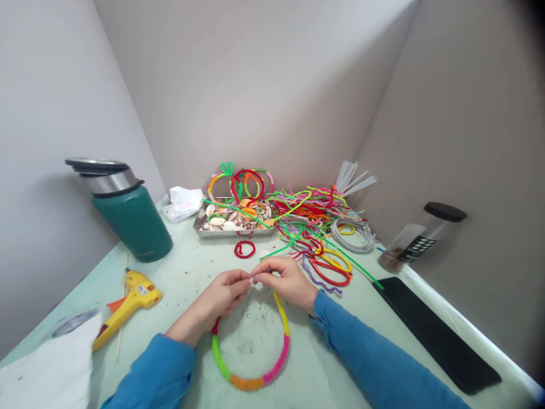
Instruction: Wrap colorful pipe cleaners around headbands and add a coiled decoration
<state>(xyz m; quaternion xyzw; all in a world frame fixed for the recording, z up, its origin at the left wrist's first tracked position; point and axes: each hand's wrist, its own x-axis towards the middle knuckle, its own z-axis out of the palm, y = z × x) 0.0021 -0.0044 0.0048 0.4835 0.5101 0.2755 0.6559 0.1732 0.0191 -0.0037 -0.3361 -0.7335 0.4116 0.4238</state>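
A large ring [247, 383] wrapped in fuzzy pipe cleaner hangs between my hands, banded red, green, orange, pink and yellow. At its far side the fingertips of my left hand [227, 289] are closed in a pinch. My right hand [287, 279] pinches right beside it, thumb and forefinger almost touching the left ones. A small pale pinkish bit [252, 280] shows between the fingertips; its exact kind is too small to tell. My fingers partly hide the far part of the ring. Beyond the hands lies a small red pipe-cleaner coil [244, 249].
A metal tray [234, 233] of shells stands at the back, with a heap of pipe cleaners [306, 204] and a grey wire coil [353, 236] to its right. Left are a green bottle [131, 224] and yellow glue gun [131, 301]; right, a black slab [434, 335] and clear jar [419, 236].
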